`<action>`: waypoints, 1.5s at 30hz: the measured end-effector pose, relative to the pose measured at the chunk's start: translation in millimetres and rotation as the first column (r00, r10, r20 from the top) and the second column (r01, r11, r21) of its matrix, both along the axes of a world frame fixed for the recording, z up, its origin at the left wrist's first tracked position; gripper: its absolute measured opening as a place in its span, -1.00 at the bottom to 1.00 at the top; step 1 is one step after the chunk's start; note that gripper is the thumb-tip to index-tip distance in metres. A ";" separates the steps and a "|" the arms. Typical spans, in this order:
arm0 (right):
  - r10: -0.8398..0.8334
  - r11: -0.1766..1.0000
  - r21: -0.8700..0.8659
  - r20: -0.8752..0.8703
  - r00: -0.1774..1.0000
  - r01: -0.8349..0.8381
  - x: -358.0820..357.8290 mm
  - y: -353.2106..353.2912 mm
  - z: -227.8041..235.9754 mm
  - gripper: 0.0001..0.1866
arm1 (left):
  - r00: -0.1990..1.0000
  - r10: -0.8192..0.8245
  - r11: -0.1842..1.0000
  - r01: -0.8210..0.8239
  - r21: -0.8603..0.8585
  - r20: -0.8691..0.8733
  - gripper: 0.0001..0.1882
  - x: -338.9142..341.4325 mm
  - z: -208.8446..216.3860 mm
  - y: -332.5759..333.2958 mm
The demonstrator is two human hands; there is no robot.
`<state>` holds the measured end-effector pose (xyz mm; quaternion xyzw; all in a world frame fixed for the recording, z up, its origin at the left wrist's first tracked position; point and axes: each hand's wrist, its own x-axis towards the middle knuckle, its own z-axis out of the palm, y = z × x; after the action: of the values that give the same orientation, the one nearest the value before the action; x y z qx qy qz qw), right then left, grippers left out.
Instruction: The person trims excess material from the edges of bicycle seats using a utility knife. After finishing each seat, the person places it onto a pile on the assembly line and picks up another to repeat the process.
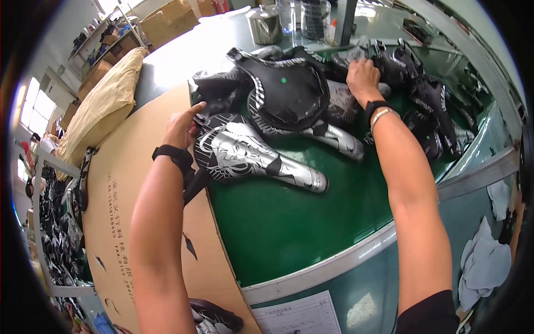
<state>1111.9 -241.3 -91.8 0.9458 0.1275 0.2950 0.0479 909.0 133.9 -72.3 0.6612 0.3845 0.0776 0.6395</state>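
Note:
Several black-and-silver moulded shells lie on the green tabletop in front of me. At the left of the pile, my left hand has its fingers curled at the edge of a dark shell. Just below is a silver shell with a printed figure and a tapered end pointing right. A wide black rounded piece with a green dot sits in the middle. Farther right, my right hand reaches into the pile with its fingers closed; what they pinch is largely hidden. Another silver tapered shell lies between the hands.
A large cardboard sheet lies under my left forearm, with a paper-wrapped bundle beyond it. More black shells are heaped at the right. At the back stands a metal pot. A metal edge borders the green surface; a paper sheet lies nearer.

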 end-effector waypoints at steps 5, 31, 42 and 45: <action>0.309 0.951 0.032 -0.087 0.947 -0.307 -43.7 -12.3 22.6 -0.77 | 0.998 -0.032 0.999 0.032 0.005 -0.061 -0.57 -15.2 12.9 11.7; 0.844 0.534 0.824 -0.533 -0.062 0.187 -290.5 18.7 103.1 -0.61 | 0.970 -0.204 0.862 0.241 -0.446 0.130 -0.80 -319.5 144.6 2.0; 0.733 0.420 0.907 -0.317 -0.602 0.033 -464.4 38.2 143.1 -0.21 | 0.875 0.007 0.949 0.147 0.279 -0.484 -0.54 -523.7 254.1 -24.8; 0.517 0.297 0.902 -0.427 -0.742 -0.313 -469.0 51.1 177.2 -0.16 | 0.983 -0.058 0.941 0.113 0.319 -0.175 -0.53 -455.3 307.6 -15.6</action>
<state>642.9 -190.1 85.4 0.4753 0.6155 -0.5436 -0.3158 453.7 118.3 235.3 0.7784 0.3881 0.0581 0.4901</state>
